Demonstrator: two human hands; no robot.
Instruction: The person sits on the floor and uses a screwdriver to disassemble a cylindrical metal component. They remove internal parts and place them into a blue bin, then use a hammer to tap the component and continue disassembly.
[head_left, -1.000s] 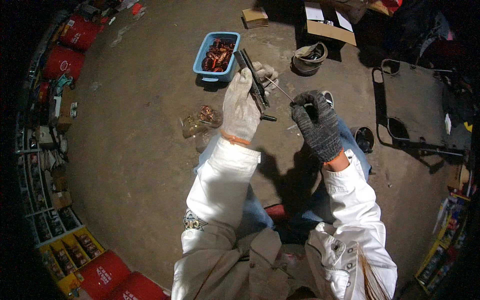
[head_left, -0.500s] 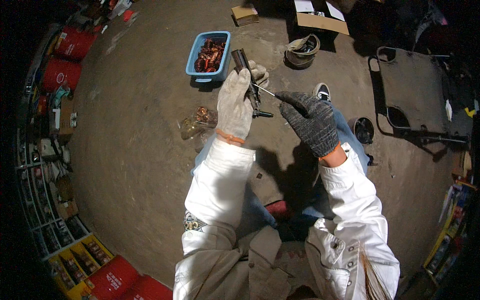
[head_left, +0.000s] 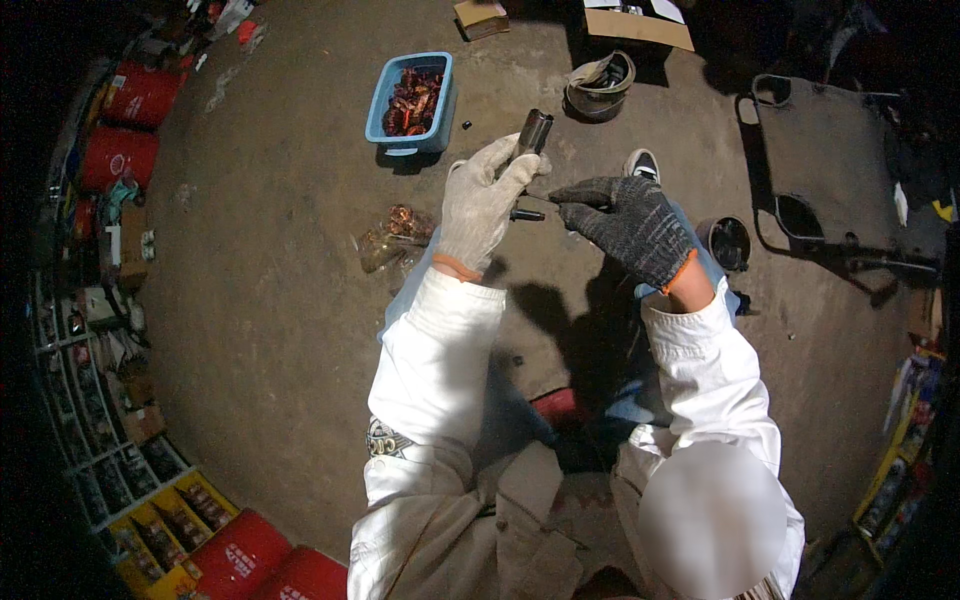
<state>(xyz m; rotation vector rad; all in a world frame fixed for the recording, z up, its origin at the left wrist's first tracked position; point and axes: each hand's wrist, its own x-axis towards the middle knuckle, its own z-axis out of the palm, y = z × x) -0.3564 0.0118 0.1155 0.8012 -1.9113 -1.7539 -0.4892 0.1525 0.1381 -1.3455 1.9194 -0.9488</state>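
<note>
My left hand, in an off-white knit glove, grips a dark metal part with a tubular end. That end points away from me; a thin black stub sticks out on the near side, and the fingers hide the middle. My right hand, in a dark grey glove with an orange cuff, is closed around a screwdriver. Its thin shaft reaches left towards the part; whether the tip touches cannot be made out. Beyond my left hand stands a blue tub of copper-brown pieces.
A clear bag with copper-coloured pieces lies left of my left hand. Farther off are a bucket and cardboard boxes. A small round container and a metal-framed panel are at right. Red drums line the left.
The metal part has turned in my left hand, its tubular end now farther right. My right hand has shifted slightly right and less of the screwdriver's shaft shows.
</note>
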